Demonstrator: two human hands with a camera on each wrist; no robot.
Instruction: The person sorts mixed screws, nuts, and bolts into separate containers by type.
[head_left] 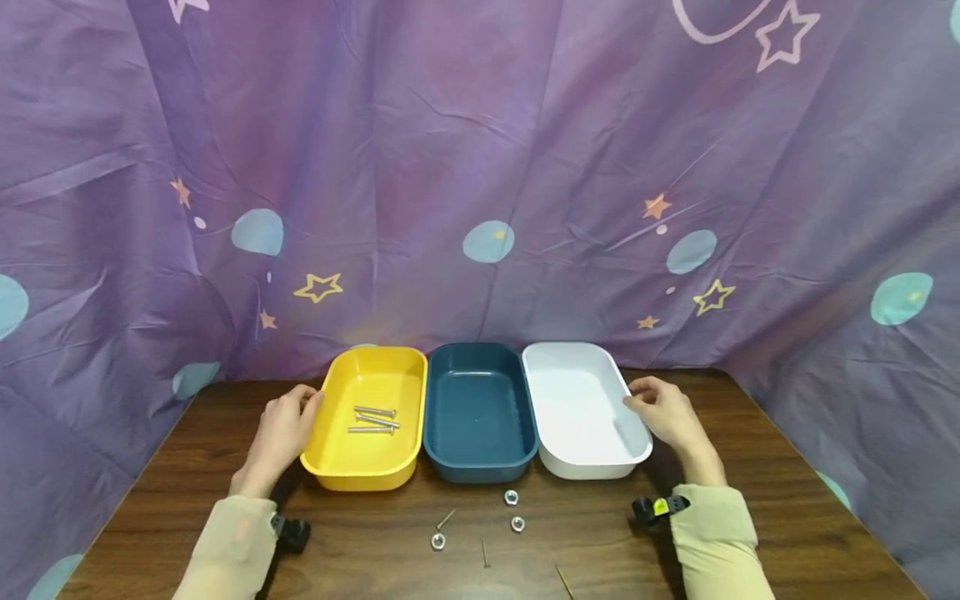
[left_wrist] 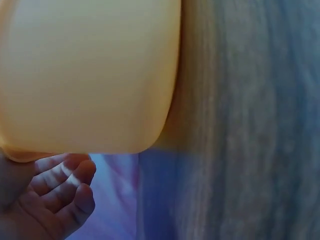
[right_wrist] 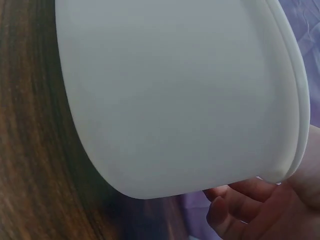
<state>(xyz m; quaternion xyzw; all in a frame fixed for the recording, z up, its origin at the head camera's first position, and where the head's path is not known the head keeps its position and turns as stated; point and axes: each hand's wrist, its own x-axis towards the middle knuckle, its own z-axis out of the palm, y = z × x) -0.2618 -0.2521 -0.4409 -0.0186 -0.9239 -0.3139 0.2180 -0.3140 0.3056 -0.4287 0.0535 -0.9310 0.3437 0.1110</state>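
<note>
My left hand [head_left: 283, 427] holds the left side of a yellow tray [head_left: 363, 482], its thumb at the rim and its fingers bent along the outer wall, as the left wrist view shows close up. On the opposite side, my right hand [head_left: 666, 411] grips the right rim of a white tray [head_left: 592, 472]; the fingers [right_wrist: 220, 212] curl beneath that rim in the right wrist view. Between the two stands a dark blue tray [head_left: 480, 472] with nothing in it. Three long silver bolts [head_left: 375, 419] lie inside the yellow tray.
On the brown wooden table [head_left: 360, 542], in front of the trays, lie three hex nuts, one nut [head_left: 438, 542] left of the others. Thin brass-coloured screws or nails [head_left: 485, 553] lie scattered near them. A purple patterned cloth [head_left: 420, 167] hangs right behind the trays.
</note>
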